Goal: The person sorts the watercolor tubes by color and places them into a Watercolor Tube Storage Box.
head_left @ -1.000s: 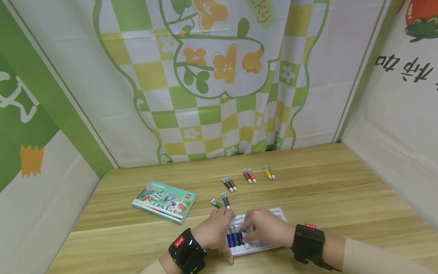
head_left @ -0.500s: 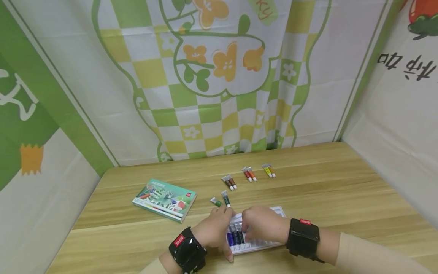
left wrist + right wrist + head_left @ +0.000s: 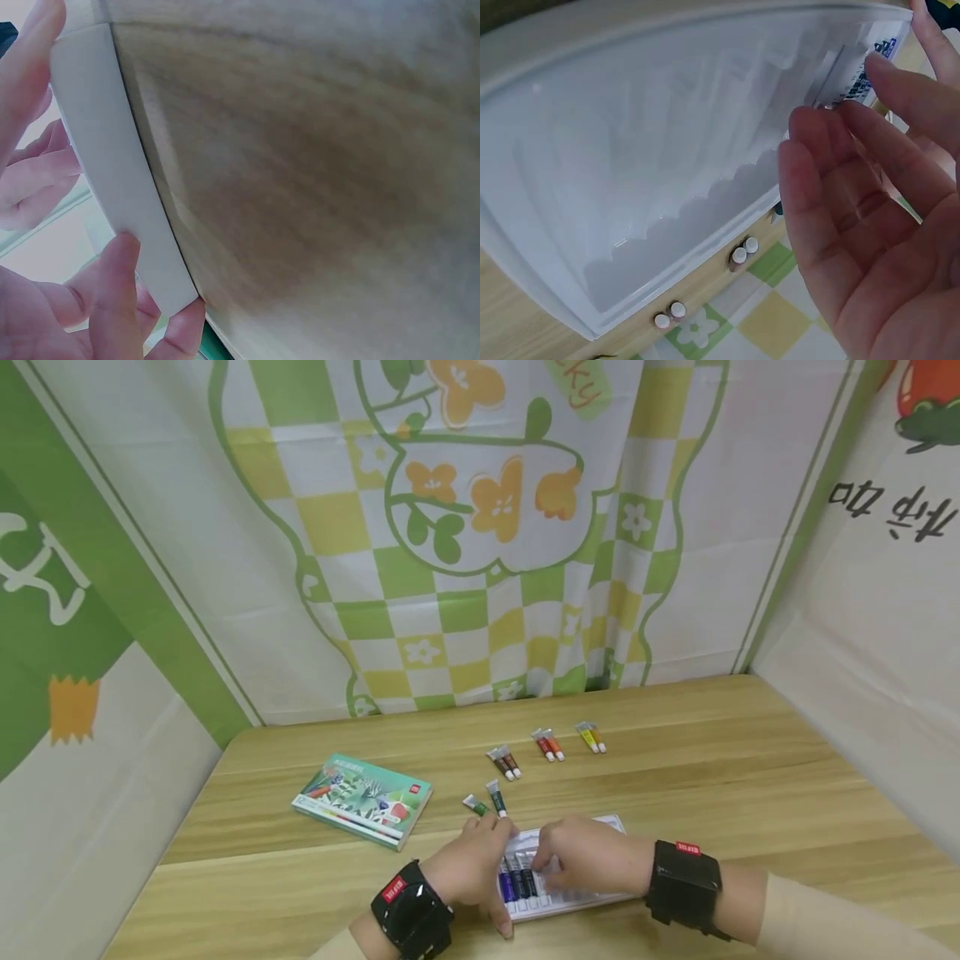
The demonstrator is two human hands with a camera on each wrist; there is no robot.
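A white plastic tray (image 3: 555, 911) with moulded slots lies at the table's near side. My left hand (image 3: 468, 864) grips its left end, thumb at the near edge and fingers at the far edge; in the left wrist view they hold the tray's pale side wall (image 3: 124, 165). Several small paint tubes, purple to dark blue (image 3: 519, 881), lie side by side in the left slots. Beside them my right hand (image 3: 588, 858) pinches a white paint tube (image 3: 844, 75) between thumb and index finger, low in the tray. The hand hides part of that tube. Bare slots (image 3: 667, 165) show to its right.
Beyond the tray lie pairs of paint tubes: green (image 3: 486, 800), brown (image 3: 504, 763), red and orange (image 3: 548, 745), yellow and ochre (image 3: 591, 737). A teal illustrated box (image 3: 363, 800) rests at the left. A patterned curtain (image 3: 480, 610) hangs behind the wooden table.
My right hand dips and turns slightly over the slots, then shifts back a little to the right. My left hand stays on the tray's end. The loose tubes have not moved.
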